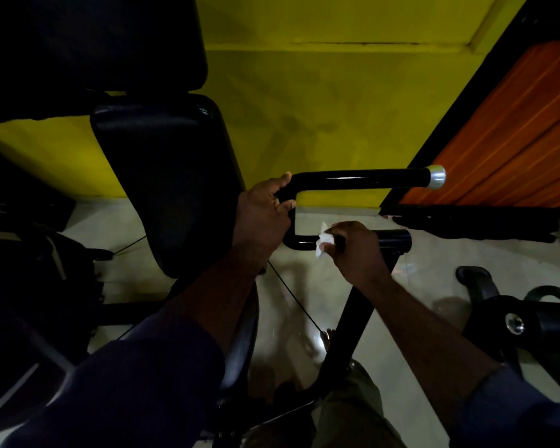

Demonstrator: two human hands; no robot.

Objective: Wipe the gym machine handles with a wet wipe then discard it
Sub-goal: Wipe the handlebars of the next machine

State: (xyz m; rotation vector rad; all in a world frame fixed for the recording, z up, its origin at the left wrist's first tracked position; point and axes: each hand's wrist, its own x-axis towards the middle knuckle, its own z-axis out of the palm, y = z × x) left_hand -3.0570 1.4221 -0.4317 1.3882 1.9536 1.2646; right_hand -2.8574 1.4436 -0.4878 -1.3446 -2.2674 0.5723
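The wall point(337, 101) is painted bright yellow-green, with a thin dark line running level high up. At the right stands an orange wood-grain panel point(514, 130) edged in black. The floor point(434, 263) is pale, glossy tile with a small glare. The light is dim, and the left side lies in deep shadow.

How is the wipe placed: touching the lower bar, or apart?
Touching. The head view shows the right hand pressing the wipe onto the lower bar, with no gap visible.

wet wipe point(321, 243) mostly hidden, upper pad point(94, 43) cropped
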